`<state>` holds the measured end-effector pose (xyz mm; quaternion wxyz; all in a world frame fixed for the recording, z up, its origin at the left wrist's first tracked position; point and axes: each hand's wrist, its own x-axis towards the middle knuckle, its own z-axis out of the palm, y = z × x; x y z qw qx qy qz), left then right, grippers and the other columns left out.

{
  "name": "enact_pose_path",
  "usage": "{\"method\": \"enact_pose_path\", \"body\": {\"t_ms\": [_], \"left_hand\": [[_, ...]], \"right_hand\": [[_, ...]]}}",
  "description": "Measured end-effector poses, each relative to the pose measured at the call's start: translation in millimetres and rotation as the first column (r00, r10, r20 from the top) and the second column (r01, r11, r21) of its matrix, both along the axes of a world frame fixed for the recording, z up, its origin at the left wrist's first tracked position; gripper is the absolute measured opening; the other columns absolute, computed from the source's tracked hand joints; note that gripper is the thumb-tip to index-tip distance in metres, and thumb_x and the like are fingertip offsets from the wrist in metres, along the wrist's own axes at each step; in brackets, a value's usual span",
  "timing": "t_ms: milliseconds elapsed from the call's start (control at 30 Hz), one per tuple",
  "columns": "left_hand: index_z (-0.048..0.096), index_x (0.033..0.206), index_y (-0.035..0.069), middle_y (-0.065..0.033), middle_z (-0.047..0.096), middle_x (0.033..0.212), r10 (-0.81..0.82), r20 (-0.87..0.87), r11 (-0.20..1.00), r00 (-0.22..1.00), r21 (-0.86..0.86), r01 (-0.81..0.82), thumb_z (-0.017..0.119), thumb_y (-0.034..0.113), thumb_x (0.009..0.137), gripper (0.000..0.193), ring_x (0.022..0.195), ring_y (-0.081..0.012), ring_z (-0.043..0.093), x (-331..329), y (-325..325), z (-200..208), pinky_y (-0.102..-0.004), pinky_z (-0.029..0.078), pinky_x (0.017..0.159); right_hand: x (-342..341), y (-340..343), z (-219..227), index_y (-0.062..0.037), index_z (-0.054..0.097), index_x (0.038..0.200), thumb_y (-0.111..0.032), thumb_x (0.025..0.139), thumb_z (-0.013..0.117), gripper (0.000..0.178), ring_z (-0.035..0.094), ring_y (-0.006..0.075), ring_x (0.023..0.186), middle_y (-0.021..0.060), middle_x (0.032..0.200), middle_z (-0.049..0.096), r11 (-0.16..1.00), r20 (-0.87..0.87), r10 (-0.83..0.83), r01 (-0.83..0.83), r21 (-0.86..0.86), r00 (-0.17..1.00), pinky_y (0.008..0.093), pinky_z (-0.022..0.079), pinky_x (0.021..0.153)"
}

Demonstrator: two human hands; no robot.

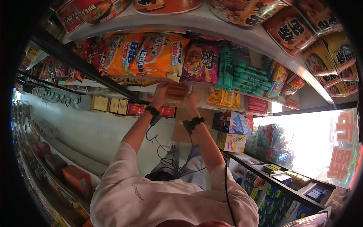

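Red packets (176, 92) were held near mid-frame.
The left hand (159, 96) and right hand (192, 101) gripped opposite sides, below orange bags (160, 56) at upper centre.

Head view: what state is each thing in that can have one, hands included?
Reddish packets: bunched together, blurred
Left hand: fingers closed on the packets' left end
Right hand: at their right end, grip too blurred to tell
Orange noodle bags: side by side, seemingly sealed
Purple noodle bag: seemingly sealed
Green packets: mostly stacked
Black wrist straps: fastened
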<state>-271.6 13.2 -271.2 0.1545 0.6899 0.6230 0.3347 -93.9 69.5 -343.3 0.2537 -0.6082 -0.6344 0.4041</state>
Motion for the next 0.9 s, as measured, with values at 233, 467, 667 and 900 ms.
{"method": "enact_pose_path", "body": {"t_ms": [233, 467, 667, 900], "left_hand": [[0.066, 0.112, 0.003, -0.0189, 0.061, 0.114, 0.005, -0.17, 0.996, 0.985, -0.083, -0.019, 0.066, -0.001, 0.076, 0.036, 0.105, -0.0414, 0.056, -21.3, 4.0, -61.2, -0.0495, 0.049, 0.091], [0.067, 0.108, 0.003, -0.0179, 0.065, 0.108, 0.027, -0.154, 0.998, 0.988, -0.051, -0.036, 0.061, 0.011, 0.091, 0.02, 0.1, -0.0407, 0.059, -2.8, -54.8, 27.4, -0.0486, 0.052, 0.079], [0.066, 0.106, 0.004, -0.0176, 0.068, 0.097, -0.028, 0.01, 0.999, 1.0, -0.025, 0.028, 0.059, 0.018, 0.096, 0.019, 0.08, -0.0387, 0.065, 34.6, -108.2, 139.1, -0.0456, 0.053, 0.066], [0.062, 0.102, 0.0, -0.0124, 0.056, 0.07, -0.145, 0.369, 0.978, 0.918, -0.085, 0.189, 0.047, 0.027, 0.105, 0.031, 0.059, -0.0239, 0.049, 69.4, -158.1, 243.5, -0.0361, 0.041, 0.058]], "right_hand": [[-4.3, -5.7, -12.4, -0.0018, 0.038, 0.145, -0.022, 0.1, 0.049, 0.05, 0.062, 0.0403, 0.096, 0.0246, 0.117, 0.06, 0.991, -0.282, -0.041, 0.074, 0.109, 0.959, 0.0478, 0.05, 0.08], [39.7, -61.6, 90.8, -0.0029, 0.039, 0.144, -0.034, 0.103, 0.05, 0.053, 0.061, 0.0193, 0.1, 0.0104, 0.114, 0.061, 0.892, -0.546, -0.44, 0.275, -0.36, 0.713, 0.0366, 0.05, 0.081], [72.6, -96.4, 146.3, -0.0077, 0.043, 0.142, -0.039, 0.103, 0.049, 0.05, 0.057, 0.0224, 0.115, 0.0094, 0.129, 0.055, 0.882, -0.871, -0.423, -0.105, -0.459, 0.251, 0.0369, 0.048, 0.094], [61.6, -143.9, 318.6, -0.0103, 0.053, 0.12, -0.039, 0.105, 0.048, 0.033, 0.051, 0.0141, 0.079, 0.0005, 0.083, 0.051, 0.988, -0.989, -0.149, 0.041, -0.15, -0.025, 0.0317, 0.045, 0.074]]}}
